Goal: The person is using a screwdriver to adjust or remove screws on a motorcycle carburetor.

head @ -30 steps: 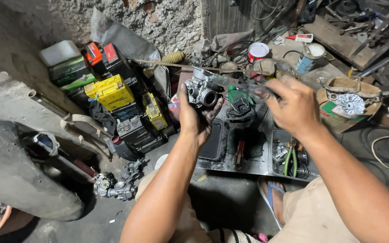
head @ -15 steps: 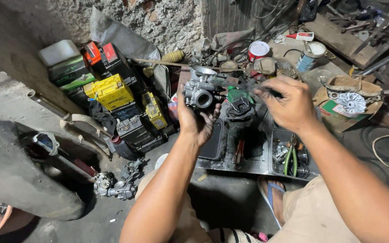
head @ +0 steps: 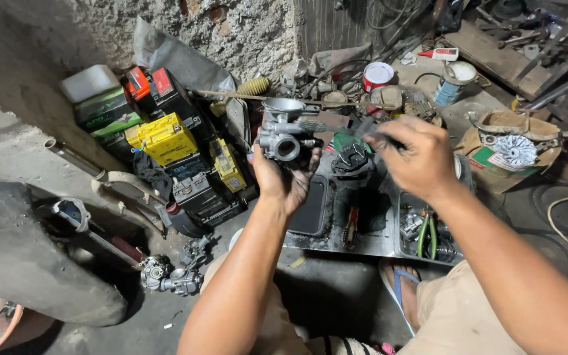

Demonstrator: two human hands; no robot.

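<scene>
Cramped workshop corner: rough plaster wall (head: pixel 244 33), oily floor, a metal tray (head: pixel 363 240) w/ parts set just ahead of your knees.

Your left fingers (head: pixel 307 161) are curled round the lower body of the carb (head: pixel 284 131); the left hand (head: pixel 284 181) grips it firmly, thumb on the near side. Vs. a sec ago the carb has risen and tipped: its round throat now faces you and the bowl end points up toward the wall, held above the tray, not resting on anything. So you've turned it to look at or reach that face.

Your right fingers (head: pixel 389 139) are pinched together on something small and dark; can't tell what. The right hand (head: pixel 419 158) has drifted slightly away from the carb, apart from it now, over the tray's far edge.

Round about: yellow boxes (head: pixel 165 138) stacked left, a second carb (head: pixel 169 279) on the floor, green-handled pliers (head: pixel 426 233) in the tray, a red-and-white tin (head: pixel 377 75) behind.
</scene>
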